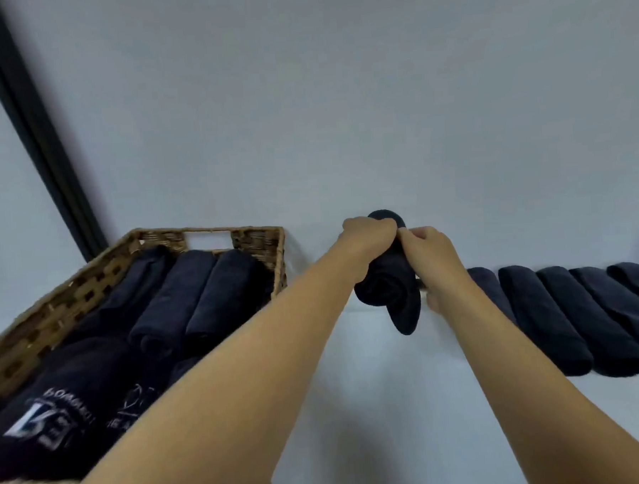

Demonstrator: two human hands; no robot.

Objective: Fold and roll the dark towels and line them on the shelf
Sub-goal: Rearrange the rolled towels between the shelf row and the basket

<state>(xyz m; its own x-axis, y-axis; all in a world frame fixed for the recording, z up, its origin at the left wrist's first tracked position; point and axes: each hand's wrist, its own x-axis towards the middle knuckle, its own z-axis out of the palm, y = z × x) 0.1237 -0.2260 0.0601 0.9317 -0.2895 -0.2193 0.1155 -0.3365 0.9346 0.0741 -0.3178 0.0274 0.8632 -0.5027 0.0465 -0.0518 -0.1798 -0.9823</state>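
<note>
Several rolled towels point(559, 321) and a basket point(258, 237) flank the gripped roll point(387, 286).

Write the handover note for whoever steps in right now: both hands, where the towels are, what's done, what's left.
Left hand: grips the far end of the rolled towel.
Right hand: holds the same roll's right side, fingers pinching near the top.
The roll is at the shelf, between the wicker basket and the row of rolled towels; a loose end hangs at its near end.
Done: at least five rolls lined up on the right.
Left: tuck the end, set this roll beside the row. More dark rolls lie in the basket; whether they move too, I cannot tell.
</note>
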